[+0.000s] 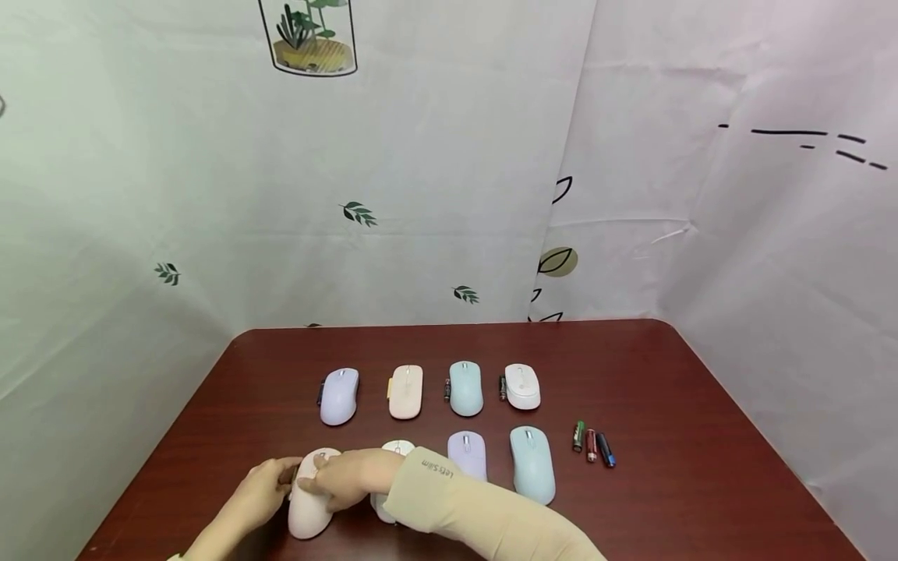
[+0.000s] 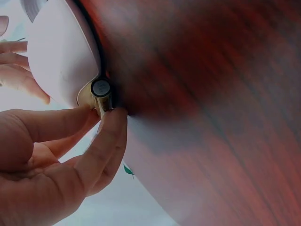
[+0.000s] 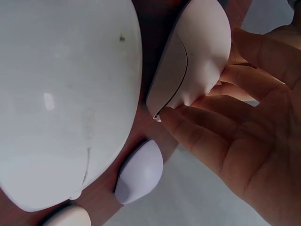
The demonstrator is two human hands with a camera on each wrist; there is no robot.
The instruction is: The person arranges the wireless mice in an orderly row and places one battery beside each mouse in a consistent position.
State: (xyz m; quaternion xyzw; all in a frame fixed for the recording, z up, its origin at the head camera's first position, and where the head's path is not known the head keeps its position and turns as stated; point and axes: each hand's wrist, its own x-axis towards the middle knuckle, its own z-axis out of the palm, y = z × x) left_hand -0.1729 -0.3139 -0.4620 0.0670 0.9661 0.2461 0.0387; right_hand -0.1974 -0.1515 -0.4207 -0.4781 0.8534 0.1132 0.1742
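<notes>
A pale pink computer mouse (image 1: 309, 506) lies at the front left of the table. On its left side my left hand (image 1: 261, 491) pinches a small battery (image 2: 101, 88) between thumb and fingers. The battery's round end faces the camera in the left wrist view, close against the mouse's side. My right hand (image 1: 344, 477) holds the same mouse from the right, with fingertips (image 3: 171, 117) on its front edge in the right wrist view. Beside this hand is a white mouse (image 1: 382, 506), partly hidden under the right forearm.
Behind stand a lilac mouse (image 1: 340, 397), a beige mouse (image 1: 405, 392), a light blue mouse (image 1: 466, 388) and a white mouse (image 1: 522, 386), each with a small item alongside. Another lilac mouse (image 1: 468, 456) and blue mouse (image 1: 533, 466) sit nearer. Loose batteries (image 1: 592, 446) lie right.
</notes>
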